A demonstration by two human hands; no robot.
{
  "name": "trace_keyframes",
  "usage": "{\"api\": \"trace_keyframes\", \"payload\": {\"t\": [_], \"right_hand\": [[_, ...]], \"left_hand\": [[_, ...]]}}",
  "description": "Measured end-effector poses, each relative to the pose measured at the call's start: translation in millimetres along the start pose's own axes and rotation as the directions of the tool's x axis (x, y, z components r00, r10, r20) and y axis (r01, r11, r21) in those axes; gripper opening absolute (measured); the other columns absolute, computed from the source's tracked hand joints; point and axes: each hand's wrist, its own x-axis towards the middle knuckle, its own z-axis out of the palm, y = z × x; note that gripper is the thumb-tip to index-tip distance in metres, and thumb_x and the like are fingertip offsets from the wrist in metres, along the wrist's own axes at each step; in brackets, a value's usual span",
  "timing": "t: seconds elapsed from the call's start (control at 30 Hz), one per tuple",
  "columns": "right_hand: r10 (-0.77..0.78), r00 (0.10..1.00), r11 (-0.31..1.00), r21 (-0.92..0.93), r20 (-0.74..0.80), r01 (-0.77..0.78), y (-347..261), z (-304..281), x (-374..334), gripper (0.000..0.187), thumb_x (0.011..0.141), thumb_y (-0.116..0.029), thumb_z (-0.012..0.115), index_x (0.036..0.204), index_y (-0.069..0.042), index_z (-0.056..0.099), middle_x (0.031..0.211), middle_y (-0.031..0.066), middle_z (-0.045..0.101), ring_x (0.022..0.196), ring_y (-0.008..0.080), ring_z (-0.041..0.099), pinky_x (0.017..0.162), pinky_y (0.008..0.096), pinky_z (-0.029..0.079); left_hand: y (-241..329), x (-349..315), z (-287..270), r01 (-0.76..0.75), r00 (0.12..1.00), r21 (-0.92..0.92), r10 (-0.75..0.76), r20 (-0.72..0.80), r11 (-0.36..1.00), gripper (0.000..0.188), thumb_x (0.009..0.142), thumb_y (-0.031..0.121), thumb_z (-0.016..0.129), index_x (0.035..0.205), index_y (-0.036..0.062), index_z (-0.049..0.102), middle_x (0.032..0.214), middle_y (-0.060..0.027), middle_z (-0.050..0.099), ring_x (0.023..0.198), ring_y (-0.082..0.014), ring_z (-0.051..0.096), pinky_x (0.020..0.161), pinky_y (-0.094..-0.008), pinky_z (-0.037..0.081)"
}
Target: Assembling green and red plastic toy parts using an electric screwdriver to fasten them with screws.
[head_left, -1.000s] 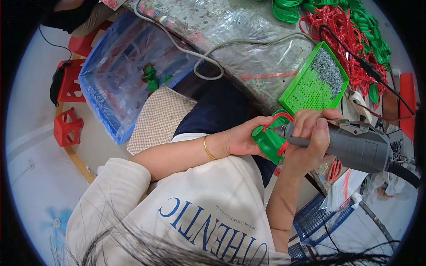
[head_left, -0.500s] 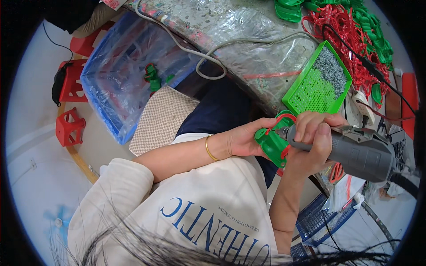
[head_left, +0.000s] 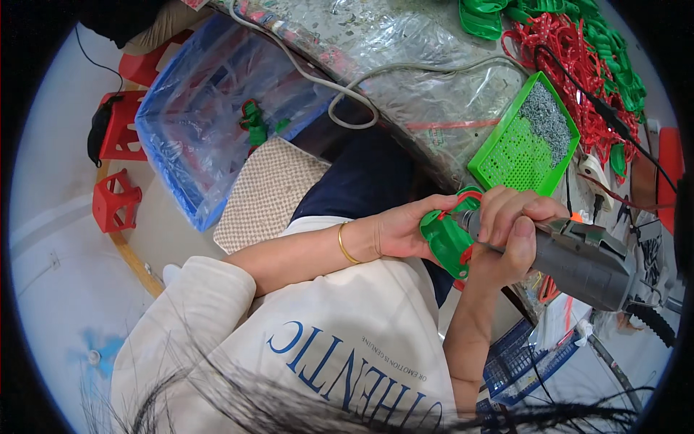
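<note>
My left hand (head_left: 407, 227), with a gold bangle on its wrist, is closed on a green moulded plastic piece (head_left: 442, 239) that has a red strap (head_left: 471, 193) on it. My right hand (head_left: 512, 230) wraps round the front of a grey electric screwdriver (head_left: 584, 266). Its nose points left and meets the green piece beside the strap. My fingers hide part of the piece, and the exact contact at the tip is too small to make out.
Beyond my hands, a bright green tray (head_left: 478, 163) holds small metal screws (head_left: 548, 119) on the worktable (head_left: 426, 94). Red straps (head_left: 553, 69) and green pieces (head_left: 627, 83) are heaped at the far right. A blue, plastic-lined bin (head_left: 168, 155) stands left; a grey cable (head_left: 405, 66) crosses the table.
The view has shifted slightly, so the table and bin appear a little further right. The screwdriver's rear end has dipped slightly. Both hands keep their hold.
</note>
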Motion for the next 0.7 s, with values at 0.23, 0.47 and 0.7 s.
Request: {"api": "trace_keyframes", "payload": {"t": [0.23,0.47,0.7], "right_hand": [[0.085,0.996,0.989,0.121,0.037,-0.089,-33,-25,18,0.023,0.084,-0.014,0.053,0.106,-0.008,0.053,0.058,-0.0022,0.039,0.050,0.0090,0.038,0.054,0.0254,0.030],[-0.021,0.962,0.961,-0.272,-0.271,-0.056,-102,-59,66,0.028,0.088,-0.015,0.053,0.112,-0.001,0.048,0.064,-0.0007,0.035,0.057,0.0090,0.035,0.059,0.0250,0.031],[-0.004,0.949,0.846,-0.507,-0.315,-0.165,-120,-77,79,0.034,0.086,-0.013,0.060,0.113,0.002,0.046,0.086,0.0068,0.053,0.080,0.0160,0.052,0.079,0.0314,0.044]], "left_hand": [[13,-17,33,-0.206,0.979,0.304,0.195,0.065,0.930,0.060,0.088,0.031,0.058,0.137,0.0077,0.033,0.126,-0.0141,0.050,0.108,-0.0258,0.056,0.090,-0.0389,0.048],[89,-121,-15,-0.488,0.866,0.418,0.486,0.121,0.766,0.060,0.085,0.033,0.059,0.135,0.0059,0.038,0.119,-0.0158,0.055,0.105,-0.0296,0.058,0.094,-0.0476,0.045],[171,-242,-143,-0.676,0.220,0.596,0.891,-0.397,0.432,0.048,0.087,0.043,0.057,0.122,0.0108,0.050,0.117,-0.0112,0.057,0.108,-0.0269,0.056,0.092,-0.0475,0.046]]}}
